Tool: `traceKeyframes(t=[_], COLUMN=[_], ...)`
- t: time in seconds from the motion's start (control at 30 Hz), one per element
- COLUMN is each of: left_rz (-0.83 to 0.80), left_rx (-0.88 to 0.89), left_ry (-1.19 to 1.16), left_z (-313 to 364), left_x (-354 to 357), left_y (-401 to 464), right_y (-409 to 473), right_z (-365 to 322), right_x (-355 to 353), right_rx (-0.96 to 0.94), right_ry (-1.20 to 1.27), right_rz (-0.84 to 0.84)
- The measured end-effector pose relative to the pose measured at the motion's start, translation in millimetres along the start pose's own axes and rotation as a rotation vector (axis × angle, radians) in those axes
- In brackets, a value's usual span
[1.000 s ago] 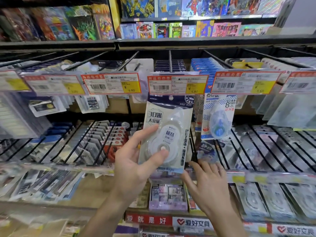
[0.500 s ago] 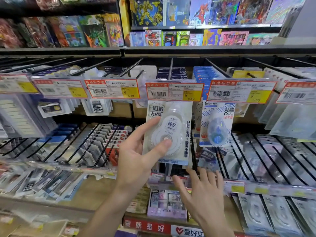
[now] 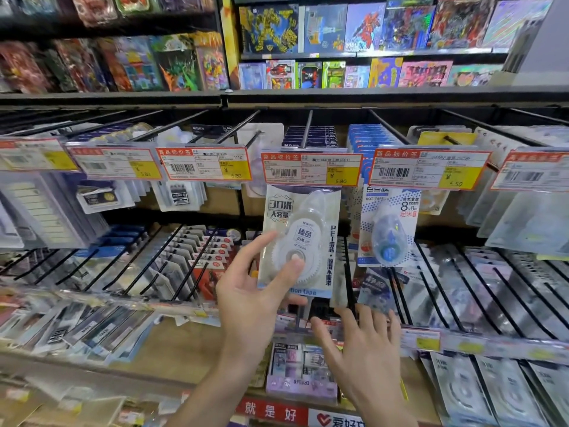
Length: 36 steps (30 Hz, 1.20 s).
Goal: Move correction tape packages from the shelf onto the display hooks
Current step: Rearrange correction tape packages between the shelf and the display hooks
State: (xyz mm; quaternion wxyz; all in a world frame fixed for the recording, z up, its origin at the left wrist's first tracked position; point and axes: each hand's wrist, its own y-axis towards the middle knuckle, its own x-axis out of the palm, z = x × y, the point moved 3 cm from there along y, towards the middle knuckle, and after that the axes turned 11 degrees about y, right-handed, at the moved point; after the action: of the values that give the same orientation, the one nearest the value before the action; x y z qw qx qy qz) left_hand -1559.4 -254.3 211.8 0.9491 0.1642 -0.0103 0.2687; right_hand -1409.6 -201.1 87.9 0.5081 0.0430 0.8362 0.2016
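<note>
My left hand (image 3: 255, 298) pinches a pale correction tape package (image 3: 300, 238), thumb on its clear blister front and fingers behind the card. The package is upright, its top edge tucked just under the red-and-yellow price tag (image 3: 311, 168) at the tip of a black display hook (image 3: 308, 129). More dark packages (image 3: 309, 137) hang further back on that hook. My right hand (image 3: 358, 343) is lower, fingers spread and relaxed over stock on the shelf below, holding nothing.
A blue dot-tape package (image 3: 388, 229) hangs on the neighbouring hook to the right. Rows of black hooks with packages fill both sides. Eraser boxes (image 3: 300, 375) sit on the wooden shelf (image 3: 181, 343) below. Toy boxes line the top shelf.
My left hand has lifted the package up until its top reaches the price tag. The right hand stayed low near the shelf stock, shifting only slightly.
</note>
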Motion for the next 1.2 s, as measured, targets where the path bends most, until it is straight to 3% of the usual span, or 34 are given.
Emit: traceKeyframes(t=[0.13,0.43,1.2], left_rz=[0.143,0.224,0.287], left_rx=[-0.073,-0.124,-0.102], left_ry=[-0.046,-0.115,-0.117], left_z=[-19,-44,-72], left_x=[4,19,46], left_y=[-6,10,51], right_y=[0,-1,-1], right_z=[0,-1,-1], right_x=[0,-1,0], right_rx=[-0.004,-0.003,-0.011], right_ry=[0.009,-0.002,0.002], right_rz=[0.003,0.010,0.029])
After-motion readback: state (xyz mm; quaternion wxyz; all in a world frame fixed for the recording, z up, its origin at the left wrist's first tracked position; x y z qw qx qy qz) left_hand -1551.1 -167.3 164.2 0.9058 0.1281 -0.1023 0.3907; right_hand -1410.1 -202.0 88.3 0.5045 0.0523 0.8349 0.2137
